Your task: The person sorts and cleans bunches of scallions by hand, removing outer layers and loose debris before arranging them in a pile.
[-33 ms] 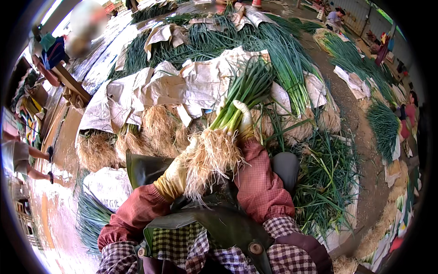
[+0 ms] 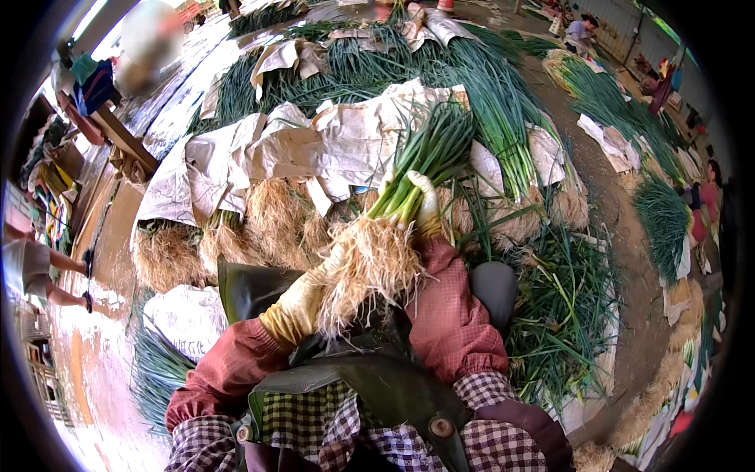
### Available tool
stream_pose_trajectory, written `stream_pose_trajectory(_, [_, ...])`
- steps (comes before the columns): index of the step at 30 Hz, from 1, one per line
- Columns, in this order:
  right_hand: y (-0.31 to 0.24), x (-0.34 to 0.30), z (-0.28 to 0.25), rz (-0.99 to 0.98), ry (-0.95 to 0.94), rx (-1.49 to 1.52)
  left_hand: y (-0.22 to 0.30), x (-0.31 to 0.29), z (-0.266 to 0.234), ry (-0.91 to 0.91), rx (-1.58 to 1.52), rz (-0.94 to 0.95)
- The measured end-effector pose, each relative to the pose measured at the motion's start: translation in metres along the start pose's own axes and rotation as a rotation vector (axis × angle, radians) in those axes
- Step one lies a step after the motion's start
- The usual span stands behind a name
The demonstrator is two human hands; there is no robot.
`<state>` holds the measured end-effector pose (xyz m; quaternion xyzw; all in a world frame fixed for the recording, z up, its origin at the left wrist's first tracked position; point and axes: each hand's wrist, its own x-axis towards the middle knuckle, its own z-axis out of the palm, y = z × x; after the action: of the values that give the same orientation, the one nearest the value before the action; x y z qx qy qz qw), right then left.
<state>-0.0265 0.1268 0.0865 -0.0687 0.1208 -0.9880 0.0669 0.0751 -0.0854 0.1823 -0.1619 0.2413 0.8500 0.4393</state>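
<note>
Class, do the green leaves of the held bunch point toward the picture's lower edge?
No, the green leaves point toward the upper edge, and the pale roots lie nearer the lower one.

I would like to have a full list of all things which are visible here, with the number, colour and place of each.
Held green onion bundle: one, green leaves, white stalks, pale roots, between the hands
Green onion heaps: several, green, ahead and far right
Root clumps: several, tan, below the sheets
Covering sheets: several, off-white, over the heaps
Loose leaves: one pile, green, right
Sack: one, white, lower left
Orange cone: one, orange, top
Hanging cloths: several, blue and teal included, upper left
Other people: at least three, mixed clothing, left and right edges
Apron: one, dark green, lap
Sleeves: two, red, forearms
Left hand: one, yellowish glove, at the roots
Right hand: one, yellowish glove, around the stalks
</note>
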Motion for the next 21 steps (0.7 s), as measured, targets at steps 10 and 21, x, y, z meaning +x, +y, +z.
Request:
stream_pose_trajectory(10, [-0.014,0.003,-0.007,-0.025,-0.024,-0.196,0.039,-0.096,0.016,0.249,1.028,0.269])
stream_pose_trajectory(21, [-0.008,-0.004,-0.041,0.077,0.169,-0.057,0.168,-0.018,-0.008,0.201,0.897,0.486])
